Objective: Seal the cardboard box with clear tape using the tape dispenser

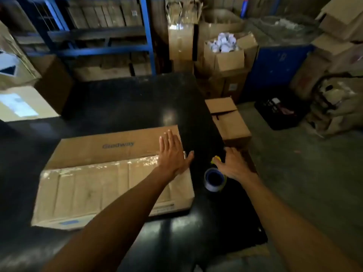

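Cardboard box (110,173) flat on black table (125,107), clear tape (102,165) already along top seam. Left hand (172,154) open, pressing tape at right end. Right hand (233,165) gripping tape dispenser (214,178) beside box. Sealing judged nearly complete.

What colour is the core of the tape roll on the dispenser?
Blue: the tape roll shows a blue core in the head view, beside the right hand.

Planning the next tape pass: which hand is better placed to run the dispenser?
Right. The right hand already holds the tape dispenser beside the cardboard box; the left hand lies flat on it.
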